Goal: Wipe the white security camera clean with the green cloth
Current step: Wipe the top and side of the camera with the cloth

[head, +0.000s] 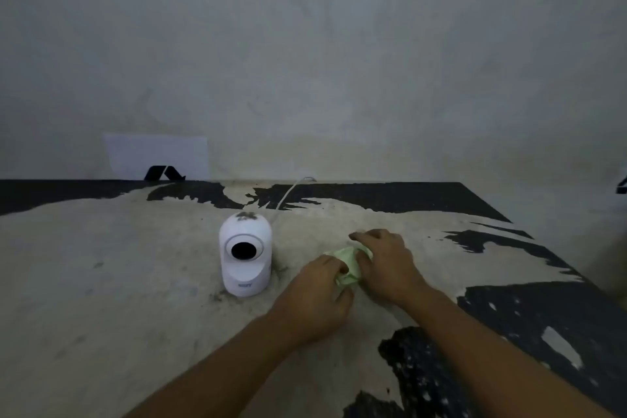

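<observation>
The white security camera [245, 254] stands upright on the worn table [101, 282], its dark lens facing me and a dark smudge on its top. To its right lies the green cloth [349, 265], bunched up on the table surface. My left hand [317, 295] grips the cloth's near side and my right hand [385, 263] presses on its far and right side. Both hands sit a short way right of the camera, not touching it. Most of the cloth is hidden under my fingers.
A white cable [290, 192] runs from behind the camera to the wall. A white sheet [157, 156] and a small black stand [164, 173] lean at the wall, back left. The table's right edge runs diagonally at the right.
</observation>
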### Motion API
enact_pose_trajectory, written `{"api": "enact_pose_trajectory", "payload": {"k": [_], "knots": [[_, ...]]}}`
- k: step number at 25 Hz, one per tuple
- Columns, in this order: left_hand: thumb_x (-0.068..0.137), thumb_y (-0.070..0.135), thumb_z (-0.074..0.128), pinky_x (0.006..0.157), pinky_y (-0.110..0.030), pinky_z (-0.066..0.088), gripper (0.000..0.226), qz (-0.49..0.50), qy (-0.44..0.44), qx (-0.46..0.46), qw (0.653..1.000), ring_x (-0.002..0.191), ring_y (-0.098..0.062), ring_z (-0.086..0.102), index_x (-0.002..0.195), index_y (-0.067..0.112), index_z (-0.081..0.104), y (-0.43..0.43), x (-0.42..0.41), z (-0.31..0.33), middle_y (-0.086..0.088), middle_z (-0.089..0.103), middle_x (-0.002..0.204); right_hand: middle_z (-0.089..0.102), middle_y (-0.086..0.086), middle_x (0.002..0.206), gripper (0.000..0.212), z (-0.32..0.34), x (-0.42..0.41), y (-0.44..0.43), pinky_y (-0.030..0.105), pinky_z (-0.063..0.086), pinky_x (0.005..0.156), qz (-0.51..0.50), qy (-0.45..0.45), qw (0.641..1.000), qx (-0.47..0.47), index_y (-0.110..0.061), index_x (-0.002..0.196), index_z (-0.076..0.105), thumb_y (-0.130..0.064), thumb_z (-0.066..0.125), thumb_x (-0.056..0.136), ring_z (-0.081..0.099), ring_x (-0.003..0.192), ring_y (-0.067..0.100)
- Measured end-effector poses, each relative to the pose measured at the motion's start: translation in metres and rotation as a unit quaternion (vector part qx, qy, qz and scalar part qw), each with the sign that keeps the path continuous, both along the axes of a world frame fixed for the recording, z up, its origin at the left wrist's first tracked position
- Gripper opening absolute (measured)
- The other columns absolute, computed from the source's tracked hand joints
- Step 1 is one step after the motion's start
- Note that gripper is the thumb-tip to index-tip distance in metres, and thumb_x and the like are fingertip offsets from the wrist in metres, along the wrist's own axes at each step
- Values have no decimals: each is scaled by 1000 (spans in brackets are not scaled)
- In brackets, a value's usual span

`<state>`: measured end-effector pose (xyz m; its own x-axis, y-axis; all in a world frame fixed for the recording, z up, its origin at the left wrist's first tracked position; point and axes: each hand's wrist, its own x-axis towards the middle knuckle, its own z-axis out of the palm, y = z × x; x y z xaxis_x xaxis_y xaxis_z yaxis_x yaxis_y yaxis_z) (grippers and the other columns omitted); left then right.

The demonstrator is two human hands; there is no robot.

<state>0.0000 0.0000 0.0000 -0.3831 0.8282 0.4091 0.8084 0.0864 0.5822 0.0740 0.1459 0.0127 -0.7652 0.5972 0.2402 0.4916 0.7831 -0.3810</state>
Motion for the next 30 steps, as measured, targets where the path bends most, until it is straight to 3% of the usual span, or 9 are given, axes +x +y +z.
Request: {"api": "enact_pose_trajectory", "payload": {"k": [4,8,10,13,17,19,21,27,30], "knots": [[86,24,53,62,-14,25,18,-4,51,9,999,72,-5,34,99,12,55,8,-6,-13,-1,55,90,46,4,134,33,-3,-12,8,44,32,100,-8,-87,993,74,-25,118,56,-37,47,88,33,125,24],[85,25,53,68,-23,29,17,0,54,46,997,73,-7,38,97,12,56,3,-6,-12,1,54,87,57,3,115,16,-1,-13,3,41,40,93,-7,-9,999,45,-20,92,60,-32,55,84,46,110,21],[85,27,53,76,-24,40,22,3,45,60,997,84,-9,50,103,14,57,-8,-5,-7,-1,61,98,64,3,93,10,6,-9,-4,36,51,76,7,65,997,-33,-17,86,57,-27,57,83,58,86,19],[87,24,55,85,-8,39,24,11,34,109,993,94,0,53,109,16,59,-40,-5,6,3,64,103,60,-6,71,5,16,-4,-21,11,41,52,16,161,983,-89,-17,78,57,-14,60,79,54,64,6],[85,19,59,76,-5,43,17,90,-5,147,985,90,4,56,100,28,59,-90,-11,26,20,63,93,67,-13,79,18,22,-3,-50,8,44,62,29,240,957,-160,-25,79,69,-10,58,79,59,78,0],[84,17,60,71,-12,48,17,138,-10,171,975,85,0,59,96,29,58,-109,-20,29,20,62,91,68,-14,84,20,22,-9,-67,27,54,70,8,275,934,-229,-26,82,73,-12,58,81,61,82,6],[83,12,61,67,-18,50,19,177,-17,190,965,84,-4,58,97,24,57,-122,-32,28,15,61,92,66,-18,84,22,24,-17,-83,34,55,73,-11,313,909,-276,-26,84,74,-11,57,82,62,82,9],[85,12,59,69,-8,47,22,219,-109,201,949,96,2,56,104,21,54,-128,-67,14,4,60,106,65,-9,105,26,30,-43,-112,24,47,88,1,355,896,-267,-27,104,67,-11,52,89,59,98,7],[87,25,57,71,-10,43,32,207,-176,167,948,103,2,54,118,27,50,-123,-77,8,9,57,119,63,-17,99,23,30,-54,-121,10,46,77,23,385,887,-253,-28,102,62,-12,58,86,58,93,-3]]}}
